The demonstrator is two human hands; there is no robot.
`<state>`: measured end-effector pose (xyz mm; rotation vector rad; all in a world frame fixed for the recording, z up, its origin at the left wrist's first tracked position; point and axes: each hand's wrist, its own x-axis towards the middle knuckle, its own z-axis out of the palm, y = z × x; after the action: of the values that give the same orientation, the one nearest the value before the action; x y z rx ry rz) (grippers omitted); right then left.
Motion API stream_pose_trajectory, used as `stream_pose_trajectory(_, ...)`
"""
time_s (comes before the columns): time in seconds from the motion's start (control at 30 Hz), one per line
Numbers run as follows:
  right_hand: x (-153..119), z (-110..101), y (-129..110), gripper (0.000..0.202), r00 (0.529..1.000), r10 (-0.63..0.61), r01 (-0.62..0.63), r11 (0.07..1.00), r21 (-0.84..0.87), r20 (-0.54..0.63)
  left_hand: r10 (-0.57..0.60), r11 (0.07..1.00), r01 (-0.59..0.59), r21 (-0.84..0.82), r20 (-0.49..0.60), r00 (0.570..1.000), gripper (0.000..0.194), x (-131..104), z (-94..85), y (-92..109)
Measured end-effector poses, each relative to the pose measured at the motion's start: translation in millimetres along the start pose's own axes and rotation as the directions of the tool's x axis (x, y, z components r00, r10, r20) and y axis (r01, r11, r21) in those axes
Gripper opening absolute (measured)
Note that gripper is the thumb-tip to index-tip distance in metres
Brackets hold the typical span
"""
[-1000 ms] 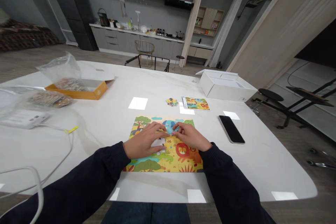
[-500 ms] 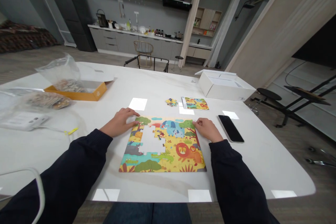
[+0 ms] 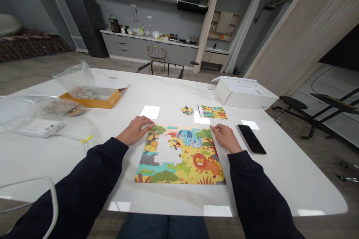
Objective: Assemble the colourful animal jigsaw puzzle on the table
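A partly filled jigsaw puzzle (image 3: 207, 157) with lions, elephants and crocodiles lies flat on the white table, a white gap (image 3: 168, 151) showing left of its middle. My left hand (image 3: 136, 130) rests at its upper left corner, fingers stretched out and thumb apart, fingertips touching the edge. At the upper right corner, my right hand (image 3: 226, 137) has its fingers curled, thumb and forefinger closed on the puzzle's edge. Beyond the puzzle lie a few loose puzzle pieces (image 3: 187, 110) and a reference picture card (image 3: 213, 112) of the same scene.
A phone (image 3: 251, 139) lies right of my right hand, with a white box (image 3: 246, 93) behind it. On the left are an orange box (image 3: 105, 101), plastic bags of pieces (image 3: 64, 107), a white power strip (image 3: 42, 129) and a cable (image 3: 53, 198).
The whole view has shifted slightly, so the table and its things sit a little farther right. Both hands stay at the puzzle's upper corners, and the gap looks the same.
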<state>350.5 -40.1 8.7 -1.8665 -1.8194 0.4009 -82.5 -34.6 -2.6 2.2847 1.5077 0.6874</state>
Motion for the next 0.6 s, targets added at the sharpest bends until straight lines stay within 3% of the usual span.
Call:
stream_pose_trajectory(0.1, 7.6, 4.8, -9.0, 0.037, 0.999, -0.030, 0.038, 0.980, 0.197, -0.045, -0.009, 1.000, 0.009, -0.014, -0.016, 1.000, 0.048, -0.1, 0.6, 1.4)
stream_pose_trajectory(0.2, 28.5, 19.5, -28.1, 0.038, 0.987, -0.159, 0.155, 0.953, 0.260, -0.006, -0.011, 1.000, 0.011, -0.005, -0.027, 1.000, 0.046, -0.5, 2.4, 1.4)
stream_pose_trajectory(0.27, 49.3, 33.2, -45.5, 0.037, 0.968, -0.248, 0.241, 0.956, 0.170, 0.024, -0.006, 1.000, 0.006, 0.001, -0.037, 0.999, 0.044, -0.6, 3.7, 1.0)
stream_pose_trajectory(0.33, 72.1, 47.3, -63.0, 0.037, 0.958, -0.275, 0.278, 0.960, -0.028, 0.080, 0.001, 1.000, -0.001, 0.000, -0.046, 0.999, 0.043, -0.8, 4.6, 0.6)
stream_pose_trajectory(0.47, 107.7, 69.2, -87.3, 0.040, 0.974, -0.211, 0.223, 0.957, -0.185, 0.082, 0.018, 1.000, -0.018, -0.005, -0.058, 0.998, 0.043, -1.4, 5.0, 0.2)
stream_pose_trajectory(0.6, 119.4, 81.1, -96.6, 0.041, 0.981, -0.178, 0.192, 0.947, -0.257, 0.078, 0.025, 1.000, -0.025, 0.008, -0.058, 0.998, 0.041, -1.6, 5.0, 1.1)
